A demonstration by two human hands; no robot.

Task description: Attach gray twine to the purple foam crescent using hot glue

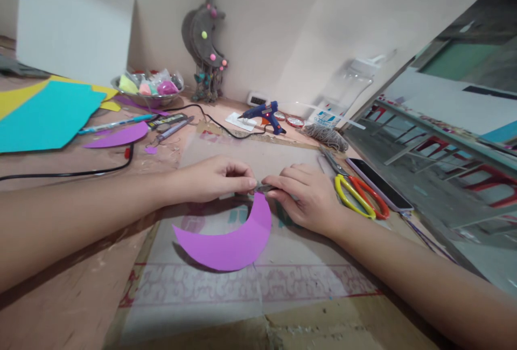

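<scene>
A purple paper crescent (pixel 238 247) curves below my hands, its upper tip between my fingertips. My left hand (pixel 222 180) is closed, thumb and forefinger pinched at that tip. Facing it, my right hand (pixel 309 196) is also closed, with its thumb and fingers pinching a small grey piece (pixel 263 188) that looks like yarn at the same tip. Fingers partly hide exactly how the grey piece meets the paper. Under the crescent lies a translucent plastic sheet (pixel 299 285) with a red border pattern, over cardboard (pixel 226 334).
Scissors (pixel 359 196) and a phone (pixel 379 183) lie right of my right hand. Behind stand a blue glue gun (pixel 262 113), grey yarn (pixel 326 137), a bowl of craft bits (pixel 149 94) and a hanging moon ornament (pixel 205 35). Turquoise paper (pixel 48 116) and a black cord (pixel 81 174) lie left.
</scene>
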